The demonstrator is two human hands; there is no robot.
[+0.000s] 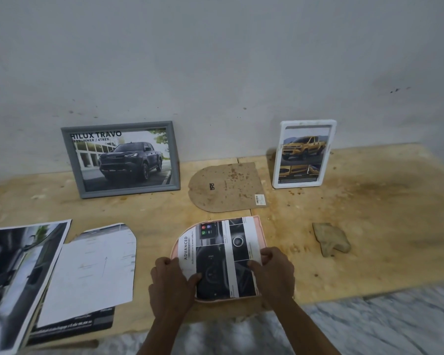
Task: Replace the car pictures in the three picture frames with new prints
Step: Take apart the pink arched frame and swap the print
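Lying flat at the near middle of the pale plywood tabletop is a pink arch-shaped picture frame, its rounded end pointing left, and a dark car-interior print headed "ADVANCED" is covering almost all of it, leaving only a thin pink rim showing. The left hand is gripping the print's near left edge, thumb lying on the printed face and fingers curled under the edge. The right hand is pinching the print's right edge, fingers bent over the paper. Both forearms are reaching in from the near edge. Just beyond the frame, a brown arch-shaped fibreboard backing is lying flat on the table. At the far left, a grey rectangular frame holding a dark pickup picture is leaning against the grey wall, and at the far right a white upright frame holding a yellow pickup picture is leaning there too. Loose paper prints are overlapping at the near left, and a small tan stand piece is lying to the right.
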